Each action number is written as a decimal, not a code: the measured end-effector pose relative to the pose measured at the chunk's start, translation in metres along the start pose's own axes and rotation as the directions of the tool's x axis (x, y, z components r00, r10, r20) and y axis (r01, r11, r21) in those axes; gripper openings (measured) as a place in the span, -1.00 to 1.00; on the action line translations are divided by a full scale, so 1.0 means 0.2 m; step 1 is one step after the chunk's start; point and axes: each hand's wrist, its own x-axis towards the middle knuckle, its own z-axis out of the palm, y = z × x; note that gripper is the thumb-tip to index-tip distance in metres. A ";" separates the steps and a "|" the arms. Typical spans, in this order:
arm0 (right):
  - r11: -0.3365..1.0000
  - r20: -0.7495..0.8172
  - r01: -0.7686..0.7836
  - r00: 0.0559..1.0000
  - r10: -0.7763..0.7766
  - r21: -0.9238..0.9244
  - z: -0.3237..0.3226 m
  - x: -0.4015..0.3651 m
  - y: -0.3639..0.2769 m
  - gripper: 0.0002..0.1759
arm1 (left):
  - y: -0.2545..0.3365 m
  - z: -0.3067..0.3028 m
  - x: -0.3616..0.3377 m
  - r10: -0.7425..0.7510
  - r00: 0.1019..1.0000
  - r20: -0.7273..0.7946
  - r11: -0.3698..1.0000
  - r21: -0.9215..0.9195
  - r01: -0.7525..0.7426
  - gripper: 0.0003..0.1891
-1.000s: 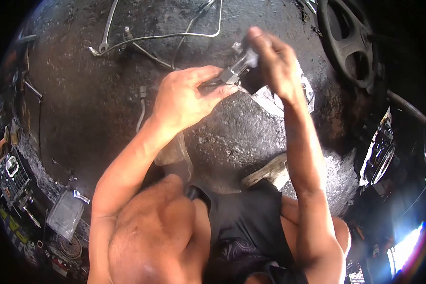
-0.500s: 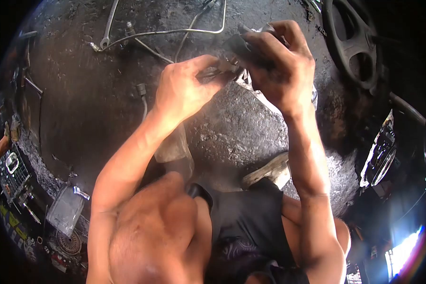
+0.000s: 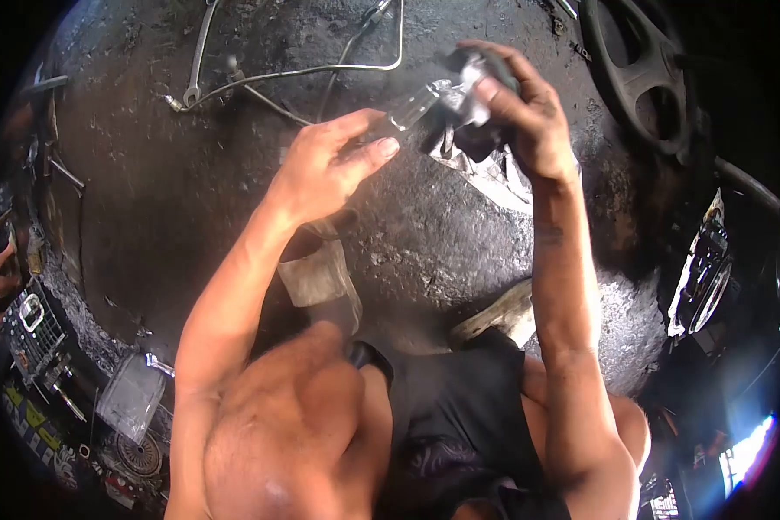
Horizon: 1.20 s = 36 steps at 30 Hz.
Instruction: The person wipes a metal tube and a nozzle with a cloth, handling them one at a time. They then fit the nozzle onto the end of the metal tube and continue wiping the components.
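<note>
My right hand [image 3: 537,113] is closed on a dark, rounded part [image 3: 498,69]. A shiny, crumpled-looking silver piece [image 3: 468,91] shows under its thumb, blurred by motion. From there a narrow, clear-looking strip [image 3: 414,108] with bright edges reaches toward my left hand [image 3: 325,169]. That hand has its thumb and fingers apart, close to the strip's end; a grip on it does not show. Beneath my right hand lies a white and silver sheet [image 3: 494,178], partly hidden by the hand and forearm.
A bent metal pipe [image 3: 321,68] and a combination wrench [image 3: 197,74] lie on the dark, oily surface. A steering wheel [image 3: 641,78] is at upper right. Lower left are a clear-looking flat box [image 3: 130,394] and a clutch disc [image 3: 139,455]. Another person's hand [image 3: 4,264] shows far left.
My hands were close together at the part; now they are farther apart. My left thumb and fingers have spread. My right hand has turned, exposing the silver piece and clear strip.
</note>
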 end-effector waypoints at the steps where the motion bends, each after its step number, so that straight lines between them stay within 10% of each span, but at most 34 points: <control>1: 1.000 -0.001 -0.004 1.000 0.004 0.004 0.02 0.00 0.03 -0.43 | 0.00 0.00 0.01 0.017 0.999 0.034 1.000 -0.026 -0.016 -0.47; 4: 0.830 0.308 0.380 0.913 -0.266 -0.409 0.10 0.01 0.09 -0.44 | 0.03 0.00 0.01 0.038 0.989 0.141 0.996 -0.080 -0.027 -0.57; 10: 0.780 0.102 0.200 0.979 -0.174 -0.593 0.18 -0.01 0.06 -0.72 | 0.03 0.08 -0.02 0.020 1.000 -0.001 0.991 -0.136 -0.020 -0.64; 14: 0.938 -0.140 -0.249 0.965 0.220 -0.241 0.17 0.03 0.04 -0.55 | -0.02 0.11 0.01 0.028 0.999 -0.032 0.979 -0.202 -0.034 -0.66; 17: 0.988 -0.313 -0.118 0.939 0.143 0.097 0.06 0.06 0.05 -0.50 | -0.04 0.09 -0.01 0.037 0.999 0.002 0.960 -0.279 -0.035 -0.64; 21: 0.884 -0.044 0.016 0.999 0.005 0.468 -0.06 0.00 0.09 -0.36 | -0.05 0.05 0.00 -0.038 0.996 0.079 0.922 -0.382 0.066 -0.63; 24: 0.966 0.009 0.136 0.990 -0.138 -0.219 0.17 -0.08 0.07 -0.56 | -0.07 0.02 0.02 -0.049 0.973 0.228 0.915 -0.380 0.135 -0.55; 28: 0.960 0.080 0.078 0.995 -0.059 -0.270 0.23 -0.06 0.12 -0.67 | -0.01 0.05 -0.01 -0.003 0.984 0.177 0.867 -0.489 0.091 -0.63; 34: 0.565 0.027 0.344 0.869 -0.494 -0.750 0.26 -0.01 0.20 -0.64 | -0.02 0.11 -0.03 0.047 0.998 0.031 0.938 -0.344 -0.033 -0.64; 36: 0.619 -0.016 0.264 0.913 -0.408 -0.740 0.26 -0.01 0.14 -0.63 | -0.04 0.12 -0.03 0.058 0.998 -0.022 0.946 -0.319 -0.062 -0.67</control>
